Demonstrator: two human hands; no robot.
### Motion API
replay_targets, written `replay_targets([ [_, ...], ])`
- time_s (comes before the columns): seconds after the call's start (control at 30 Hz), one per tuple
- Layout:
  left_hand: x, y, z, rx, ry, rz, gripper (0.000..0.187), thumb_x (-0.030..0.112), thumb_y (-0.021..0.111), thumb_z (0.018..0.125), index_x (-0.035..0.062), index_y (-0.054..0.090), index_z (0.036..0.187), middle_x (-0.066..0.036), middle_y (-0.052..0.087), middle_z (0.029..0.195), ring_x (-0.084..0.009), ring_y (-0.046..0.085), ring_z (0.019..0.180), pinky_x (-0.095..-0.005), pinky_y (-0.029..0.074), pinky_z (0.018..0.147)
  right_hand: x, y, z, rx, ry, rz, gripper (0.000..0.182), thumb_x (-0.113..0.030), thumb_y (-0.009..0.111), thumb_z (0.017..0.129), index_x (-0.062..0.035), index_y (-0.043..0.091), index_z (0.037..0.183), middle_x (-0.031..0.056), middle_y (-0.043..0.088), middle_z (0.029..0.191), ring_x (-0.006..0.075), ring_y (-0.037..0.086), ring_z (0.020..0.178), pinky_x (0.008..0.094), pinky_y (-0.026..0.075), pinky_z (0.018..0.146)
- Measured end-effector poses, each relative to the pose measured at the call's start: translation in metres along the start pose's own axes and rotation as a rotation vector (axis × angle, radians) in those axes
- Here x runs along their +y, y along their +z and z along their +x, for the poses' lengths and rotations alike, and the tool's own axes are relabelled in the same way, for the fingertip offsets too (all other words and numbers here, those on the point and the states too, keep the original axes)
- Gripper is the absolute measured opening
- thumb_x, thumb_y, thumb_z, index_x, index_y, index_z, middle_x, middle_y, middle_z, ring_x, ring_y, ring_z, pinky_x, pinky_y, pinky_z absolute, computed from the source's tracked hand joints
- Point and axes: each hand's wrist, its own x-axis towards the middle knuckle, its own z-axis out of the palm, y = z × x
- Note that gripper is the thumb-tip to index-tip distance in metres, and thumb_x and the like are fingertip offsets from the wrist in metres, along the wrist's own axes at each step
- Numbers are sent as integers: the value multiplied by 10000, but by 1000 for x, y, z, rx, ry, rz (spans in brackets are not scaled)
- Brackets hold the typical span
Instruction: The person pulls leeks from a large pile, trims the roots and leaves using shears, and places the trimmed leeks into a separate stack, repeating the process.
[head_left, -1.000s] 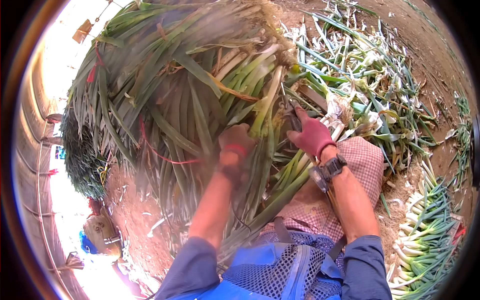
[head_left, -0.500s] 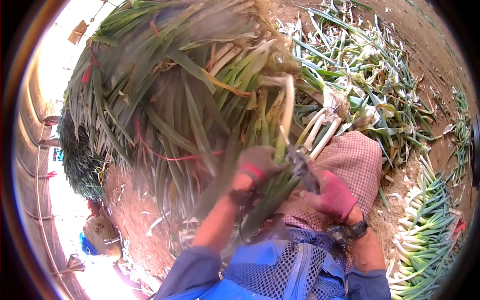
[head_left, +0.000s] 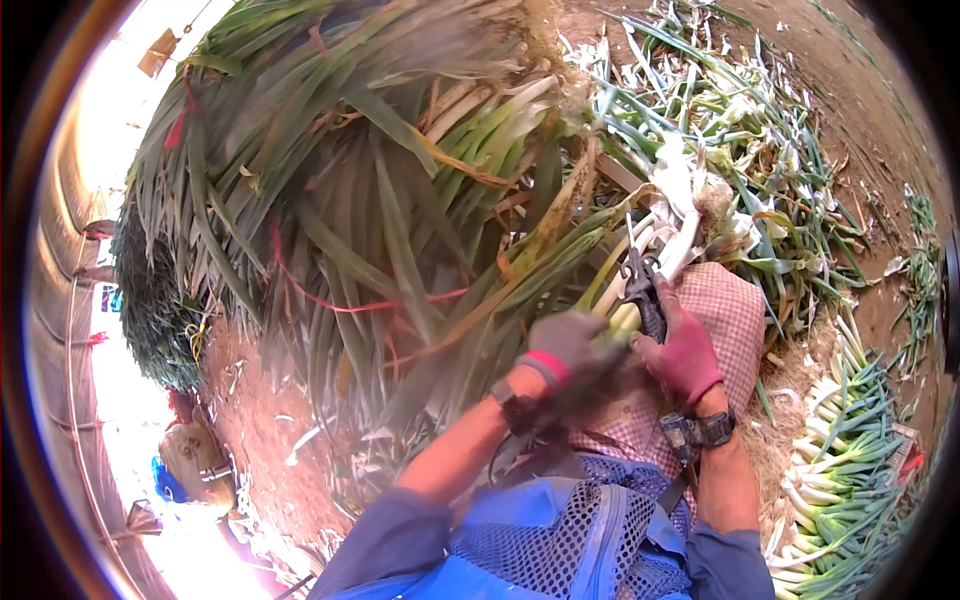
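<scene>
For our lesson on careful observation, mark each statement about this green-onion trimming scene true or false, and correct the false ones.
1. The right hand wears a red glove and holds a cutting tool. True.
2. The left hand is bare. False: it wears a grey glove with a pink cuff.
3. A wristwatch sits on the right wrist. True.
4. A row of trimmed green onions lies at the person's left. False: it lies at the right.
5. A red string runs across the big leaf pile. True.
</scene>
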Motion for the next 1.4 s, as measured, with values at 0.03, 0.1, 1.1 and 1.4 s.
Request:
replay_targets([
  [0.03,8,-18,7,52,-82,57,375,450,728,889,96,765,1004,-171,734,1023,-364,715,958,-453,569,837,3,2,-4,2,7,0,914,-306,754,827,-31,375,1612,293,719,1077,433,730,981,455,573,876],
  [0.1,-39,-13,40,283,12,102,345,418,726,902,131,757,1093,-139,745,1050,-347,712,1016,-446,571,854,6,6,-15,62,-161,88,905,-311,753,828,-28,385,1606,305,718,1107,435,726,1018,457,567,906],
  [1.1,18,-24,72,-99,67,159,718,544,730,922,84,574,1451,-243,641,1371,-418,663,1195,-477,544,1003,26,-58,77,257,35,317,737,-238,688,919,-2,436,1569,192,732,1021,238,714,881,341,575,744],
  [1.4,-8,35,50,-207,-91,-55,490,491,702,930,107,688,1234,-229,741,1107,-435,699,1056,-513,532,926,55,-45,28,190,-35,44,863,-315,725,850,-25,405,1597,239,751,969,334,740,862,411,576,814],
])
